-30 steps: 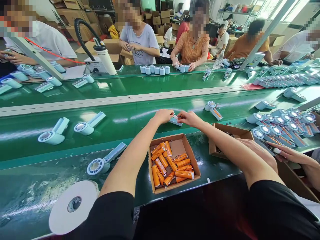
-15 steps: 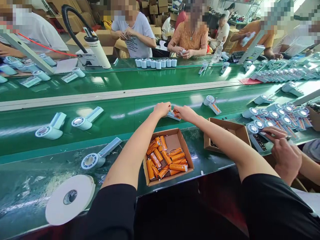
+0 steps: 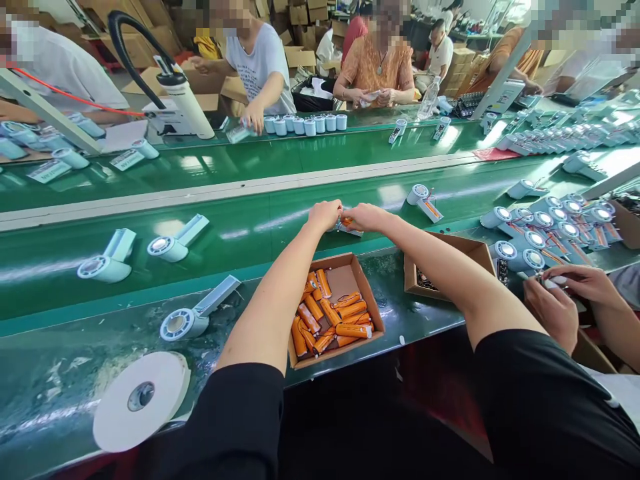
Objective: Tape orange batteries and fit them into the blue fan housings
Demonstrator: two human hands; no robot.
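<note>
Over the near edge of the green belt, my left hand (image 3: 326,215) is closed on a light-blue handheld fan (image 3: 351,231), mostly hidden behind the fingers. My right hand (image 3: 367,218) pinches an orange battery (image 3: 345,220) at the fan's handle; its fingertips are close to those of my left hand. Just below my wrists, a cardboard box (image 3: 379,310) holds several orange cylindrical batteries with wires. Another fan (image 3: 186,323) lies on the bench left of my left arm.
Two fans (image 3: 169,247) lie on the belt (image 3: 240,260) at left, one (image 3: 425,200) at right. A roll of white tape (image 3: 117,400) rests on the near bench. A small-parts box (image 3: 411,283) sits under my right forearm. A co-worker's hands (image 3: 555,307) work beside clustered fans (image 3: 545,220).
My hands stay together at the fan, and its handle has tilted slightly. Across the belt, a person has reached out to a light-blue piece. The neighbour's hands at right have come together.
</note>
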